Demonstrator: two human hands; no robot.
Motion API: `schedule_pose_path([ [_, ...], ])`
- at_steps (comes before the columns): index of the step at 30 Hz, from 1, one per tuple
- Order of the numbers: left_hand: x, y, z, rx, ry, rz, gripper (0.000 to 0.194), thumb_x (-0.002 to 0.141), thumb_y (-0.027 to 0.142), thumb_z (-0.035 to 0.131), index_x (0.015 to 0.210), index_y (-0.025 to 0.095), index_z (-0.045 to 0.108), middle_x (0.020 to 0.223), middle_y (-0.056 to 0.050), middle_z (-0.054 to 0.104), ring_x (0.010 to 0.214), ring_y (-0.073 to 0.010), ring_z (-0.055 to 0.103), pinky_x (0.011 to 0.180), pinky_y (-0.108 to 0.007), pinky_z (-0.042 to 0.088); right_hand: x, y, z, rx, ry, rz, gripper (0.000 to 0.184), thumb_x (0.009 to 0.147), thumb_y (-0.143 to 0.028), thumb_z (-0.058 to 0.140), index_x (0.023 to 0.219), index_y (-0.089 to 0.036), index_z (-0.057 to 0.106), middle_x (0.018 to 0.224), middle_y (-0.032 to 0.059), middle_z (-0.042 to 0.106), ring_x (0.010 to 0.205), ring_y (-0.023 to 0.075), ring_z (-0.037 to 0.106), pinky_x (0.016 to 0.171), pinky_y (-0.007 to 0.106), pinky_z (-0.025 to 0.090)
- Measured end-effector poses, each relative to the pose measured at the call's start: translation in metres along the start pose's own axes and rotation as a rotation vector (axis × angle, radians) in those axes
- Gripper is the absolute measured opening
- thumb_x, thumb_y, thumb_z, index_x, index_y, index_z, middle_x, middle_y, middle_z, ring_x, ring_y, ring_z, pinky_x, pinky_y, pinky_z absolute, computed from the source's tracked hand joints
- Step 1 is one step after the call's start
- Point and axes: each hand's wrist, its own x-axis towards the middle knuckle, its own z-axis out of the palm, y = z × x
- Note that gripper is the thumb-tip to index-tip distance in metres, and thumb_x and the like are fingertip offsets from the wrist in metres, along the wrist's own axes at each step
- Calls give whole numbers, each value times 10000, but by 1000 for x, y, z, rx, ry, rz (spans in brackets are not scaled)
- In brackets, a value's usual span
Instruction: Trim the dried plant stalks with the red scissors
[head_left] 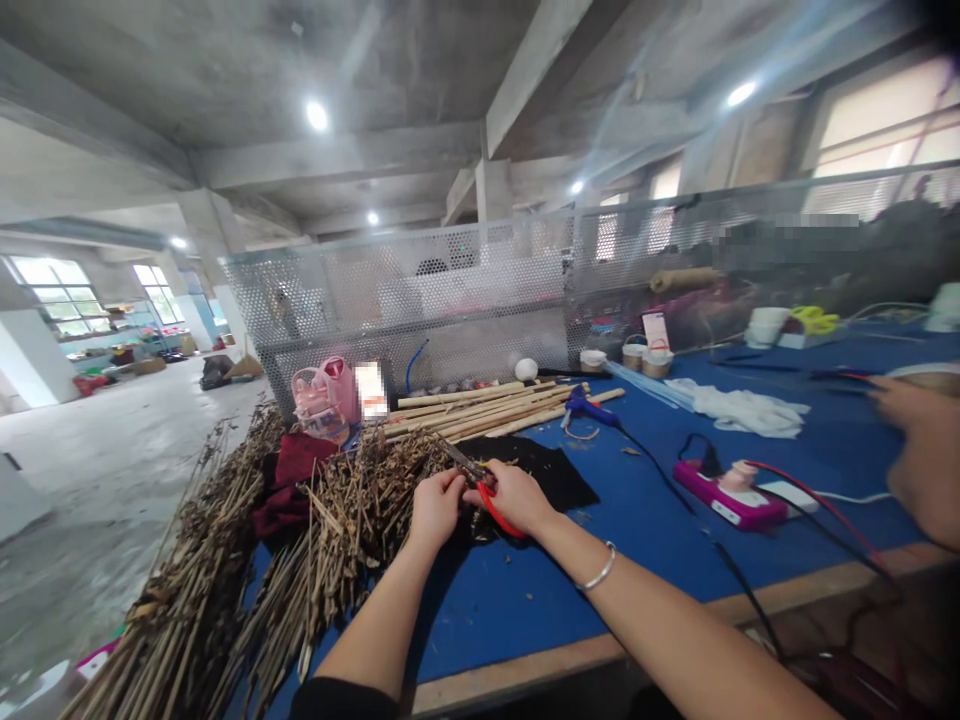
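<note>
My left hand [435, 507] is closed around a thin dry twig [459, 460] at the edge of a heap of dried brown stalks [352, 510]. My right hand [517, 497] grips red-handled scissors [493, 510], whose blades meet the twig right beside my left fingers. A silver bangle [600, 570] sits on my right wrist. Both hands hover over a black cloth [551, 470] on the blue table top [645, 520].
Pale bamboo sticks [487, 405] lie behind the cloth. A blue glue gun [589, 406], a pink power strip [724, 495] with cables, white cloth [742, 408] and small tubs are to the right. Another person's hand [926, 450] is at the right edge. A perforated metal screen [450, 300] backs the table.
</note>
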Motion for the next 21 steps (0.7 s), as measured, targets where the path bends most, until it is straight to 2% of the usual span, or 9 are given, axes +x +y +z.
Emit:
schedule_pose_path([
  [7, -2, 9, -2, -87, 50, -86, 256, 750, 310, 493, 850, 142, 659, 637, -23, 610, 492, -92, 493, 421, -182, 379, -2, -4, -4, -34, -24, -10, 411, 662, -567, 579, 837, -202, 507, 792, 18, 613, 717, 165, 579, 557, 234, 312],
  [12, -3, 13, -3, -86, 54, -53, 227, 722, 303, 531, 744, 123, 667, 599, -21, 613, 475, -91, 485, 404, -175, 355, -5, -5, -3, -19, 44, -121, 455, 639, -545, 612, 878, -180, 483, 873, 53, 572, 793, 177, 543, 657, 263, 361],
  [16, -4, 13, 1, -142, 31, -86, 251, 720, 334, 534, 766, 124, 665, 581, -11, 606, 440, -85, 470, 387, -181, 357, -5, -4, -1, -22, 92, -150, 469, 626, -538, 624, 881, -174, 475, 883, 59, 547, 836, 194, 514, 720, 295, 369],
  [21, -7, 18, 3, -187, 12, -115, 276, 718, 356, 531, 795, 124, 659, 571, 1, 587, 405, -75, 436, 368, -188, 366, -4, -3, 2, 6, 105, -158, 437, 652, -536, 604, 858, -175, 470, 843, 49, 549, 789, 176, 516, 681, 275, 364],
])
